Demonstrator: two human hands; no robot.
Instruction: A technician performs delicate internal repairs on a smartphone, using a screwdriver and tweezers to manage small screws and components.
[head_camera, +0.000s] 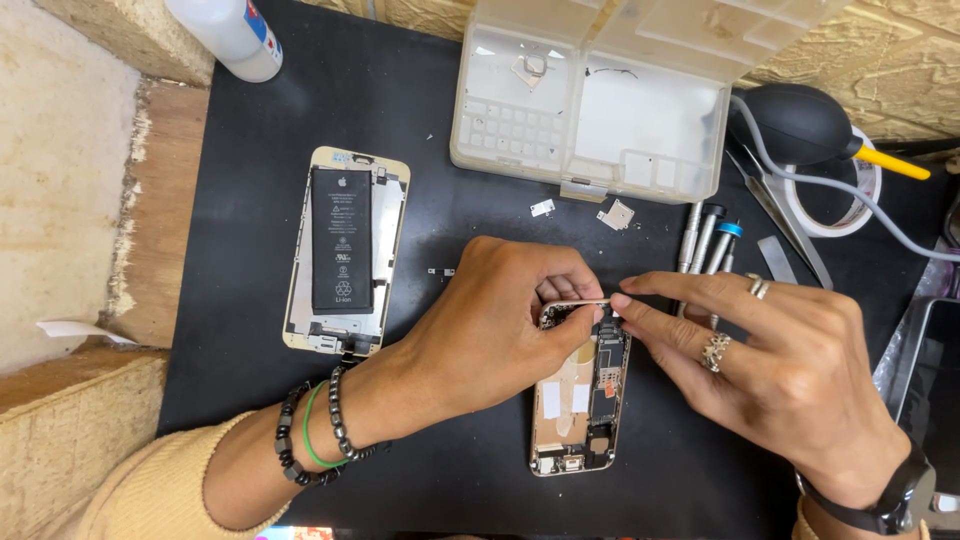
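Phone shell (578, 400), gold-rimmed, opened, circuitry bared beneath both hands.

A small phone repair workshop: a bench (250, 420) covered by a black mat carries two opened phones (345, 250), a row of fine screwdrivers (705, 235), tweezers (790, 225), a rubber air blower (795, 125) and a clear plastic parts box (600, 110).
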